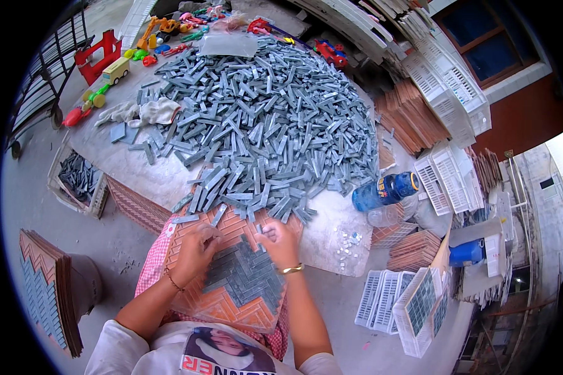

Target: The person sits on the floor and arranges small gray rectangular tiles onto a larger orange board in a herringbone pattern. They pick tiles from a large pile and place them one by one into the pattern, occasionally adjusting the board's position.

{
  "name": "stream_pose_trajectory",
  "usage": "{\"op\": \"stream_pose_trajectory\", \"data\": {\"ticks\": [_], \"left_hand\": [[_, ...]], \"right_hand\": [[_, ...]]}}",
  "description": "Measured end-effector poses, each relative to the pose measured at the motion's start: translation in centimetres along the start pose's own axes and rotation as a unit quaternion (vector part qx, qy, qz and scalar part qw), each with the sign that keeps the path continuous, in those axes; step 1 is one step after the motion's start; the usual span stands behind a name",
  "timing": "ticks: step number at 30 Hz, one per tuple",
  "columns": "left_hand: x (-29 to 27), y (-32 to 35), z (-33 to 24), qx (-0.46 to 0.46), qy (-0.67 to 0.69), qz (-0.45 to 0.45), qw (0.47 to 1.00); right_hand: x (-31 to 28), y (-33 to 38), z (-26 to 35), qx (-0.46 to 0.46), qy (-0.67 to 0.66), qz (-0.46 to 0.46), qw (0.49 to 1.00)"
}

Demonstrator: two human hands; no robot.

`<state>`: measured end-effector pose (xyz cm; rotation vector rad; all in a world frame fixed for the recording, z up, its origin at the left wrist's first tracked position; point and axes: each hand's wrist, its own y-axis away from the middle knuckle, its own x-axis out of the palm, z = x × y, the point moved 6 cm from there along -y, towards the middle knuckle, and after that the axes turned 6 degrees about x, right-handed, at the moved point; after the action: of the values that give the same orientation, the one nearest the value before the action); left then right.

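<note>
An orange tray with herringbone slots [238, 308] lies in front of me, and grey strip tiles [245, 270] fill its middle and right part in a zigzag. My right hand [280, 242] is over the tray's upper right, pinching a small grey strip tile [260, 230] between thumb and fingers. Over the upper left slots is my left hand [197, 247], fingers drawn together; whatever they hold, if anything, is hidden. Just beyond both hands, a large heap of loose grey strip tiles [263, 119] spreads over the table, its near edge reaching the tray.
White work gloves [158, 112] and plastic toys [116, 70] lie left of the heap. A blue bottle [385, 192] stands tilted at right, near small white pieces [347, 244]. Stacked trays [47, 294], a crate of tiles [75, 178] and white baskets [413, 306] surround the table.
</note>
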<state>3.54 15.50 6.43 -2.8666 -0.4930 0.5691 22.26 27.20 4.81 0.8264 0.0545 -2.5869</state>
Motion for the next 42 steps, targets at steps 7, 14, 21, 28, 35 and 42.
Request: {"op": "stream_pose_trajectory", "data": {"ticks": [7,14,21,28,35,42], "left_hand": [[-0.2,0.1,-0.4,-0.013,-0.005,0.009,1.0],[0.8,0.6,0.4,0.008,-0.013,0.017,1.0],[1.0,0.5,0.5,0.014,-0.052,0.014,0.998],[-0.4,0.1,0.0,-0.036,-0.039,0.011,0.999],[-2.1,0.7,-0.3,0.029,-0.101,-0.002,0.994],[-0.5,1.2,-0.3,0.003,-0.006,0.015,1.0]], "right_hand": [[2.1,1.2,2.5,-0.035,0.188,-0.051,0.98],[2.2,1.4,1.9,-0.071,0.144,0.002,0.987],[1.3,-0.3,3.2,-0.052,0.146,-0.022,0.988],[2.9,-2.3,2.3,-0.021,0.118,-0.119,0.986],[1.7,1.8,2.2,0.026,-0.017,0.01,0.999],[2.0,1.7,5.7,-0.084,0.072,0.099,0.989]]}}
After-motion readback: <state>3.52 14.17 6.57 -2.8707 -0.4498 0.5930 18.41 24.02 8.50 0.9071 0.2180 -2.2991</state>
